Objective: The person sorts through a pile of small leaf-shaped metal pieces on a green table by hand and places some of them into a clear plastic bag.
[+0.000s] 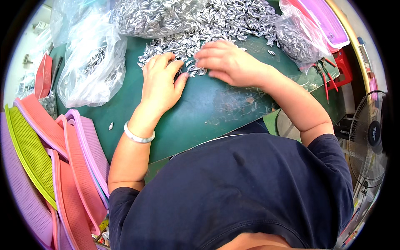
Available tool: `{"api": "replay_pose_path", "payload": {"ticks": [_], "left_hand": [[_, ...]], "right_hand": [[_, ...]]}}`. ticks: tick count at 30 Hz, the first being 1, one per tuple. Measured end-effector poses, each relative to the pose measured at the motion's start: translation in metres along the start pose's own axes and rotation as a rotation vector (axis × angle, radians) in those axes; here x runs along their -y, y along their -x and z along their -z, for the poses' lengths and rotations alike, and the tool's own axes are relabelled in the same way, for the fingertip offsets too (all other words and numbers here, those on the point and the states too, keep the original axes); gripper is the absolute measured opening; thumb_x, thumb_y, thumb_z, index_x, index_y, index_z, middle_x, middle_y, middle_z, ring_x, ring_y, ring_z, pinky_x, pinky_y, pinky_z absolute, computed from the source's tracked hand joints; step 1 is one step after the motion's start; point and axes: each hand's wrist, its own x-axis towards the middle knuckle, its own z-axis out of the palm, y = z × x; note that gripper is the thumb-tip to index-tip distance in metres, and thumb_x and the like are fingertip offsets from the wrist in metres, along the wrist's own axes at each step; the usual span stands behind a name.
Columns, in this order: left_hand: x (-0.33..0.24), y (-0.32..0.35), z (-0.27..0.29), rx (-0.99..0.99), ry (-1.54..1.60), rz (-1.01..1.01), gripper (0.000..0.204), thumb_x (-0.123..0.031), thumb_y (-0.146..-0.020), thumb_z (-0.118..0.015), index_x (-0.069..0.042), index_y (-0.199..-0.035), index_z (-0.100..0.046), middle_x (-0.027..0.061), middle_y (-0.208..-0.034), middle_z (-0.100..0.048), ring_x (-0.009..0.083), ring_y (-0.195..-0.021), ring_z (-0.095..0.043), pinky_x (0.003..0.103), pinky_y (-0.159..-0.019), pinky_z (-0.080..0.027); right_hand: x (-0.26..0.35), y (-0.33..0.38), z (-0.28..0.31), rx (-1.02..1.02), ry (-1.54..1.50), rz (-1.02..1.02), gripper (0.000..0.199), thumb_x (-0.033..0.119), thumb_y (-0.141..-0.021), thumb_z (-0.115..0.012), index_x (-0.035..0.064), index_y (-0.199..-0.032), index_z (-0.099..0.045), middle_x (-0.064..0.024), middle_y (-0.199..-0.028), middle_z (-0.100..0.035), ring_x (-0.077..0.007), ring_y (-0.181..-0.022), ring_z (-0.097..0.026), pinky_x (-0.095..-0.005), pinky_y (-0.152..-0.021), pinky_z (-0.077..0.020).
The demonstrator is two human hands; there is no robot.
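A wide heap of small silver-grey, ridged oval pieces covers the far part of the green tabletop. At its near edge my left hand rests with fingers apart, the fingertips among the pieces; a silver bangle circles that wrist. My right hand reaches in from the right, its fingers stretched over the pieces and pointing left. Between the two hands lies a small cluster of loose pieces. Neither hand visibly grips a piece, though the right fingertips partly cover what lies beneath them.
Clear plastic bags with similar pieces stand at the left and the far right. Red-handled pliers lie at the right edge, near a purple basket. Stacked plastic baskets crowd the left; a fan stands right.
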Motion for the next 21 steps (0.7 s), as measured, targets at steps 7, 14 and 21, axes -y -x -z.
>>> {"api": "replay_pose_path", "payload": {"ticks": [7,14,21], "left_hand": [[0.0033,0.002,-0.0038,0.009,-0.058,0.034,0.028,-0.015,-0.077,-0.072,-0.008,-0.104,-0.07,0.0099,-0.108,-0.058,0.0289,-0.105,-0.054,0.041,-0.093,-0.04],[-0.0039,-0.0006,-0.0059,0.008,0.027,-0.047,0.021,-0.014,-0.074,-0.074,-0.005,-0.093,-0.071,0.0107,-0.104,-0.058,0.0288,-0.103,-0.053,0.042,-0.09,-0.041],[0.0037,0.0002,-0.0073,-0.027,0.025,0.014,0.021,-0.009,-0.076,-0.072,-0.003,-0.095,-0.07,0.0101,-0.101,-0.059,0.0286,-0.099,-0.055,0.039,-0.09,-0.042]], "right_hand": [[-0.0044,0.0041,0.0051,0.055,0.103,-0.054,0.018,0.009,-0.077,-0.066,0.0051,-0.095,-0.066,-0.0052,-0.103,-0.064,-0.0251,-0.11,-0.055,-0.0398,-0.097,-0.0401],[0.0008,0.0064,-0.0007,0.015,0.092,0.036,0.016,0.007,-0.079,-0.065,0.0047,-0.094,-0.066,-0.0043,-0.103,-0.065,-0.0243,-0.106,-0.056,-0.0398,-0.095,-0.0405],[-0.0023,0.0033,0.0021,0.04,0.098,-0.067,0.016,0.009,-0.08,-0.06,0.0076,-0.094,-0.068,-0.0035,-0.103,-0.066,-0.0222,-0.107,-0.056,-0.0395,-0.097,-0.0383]]}}
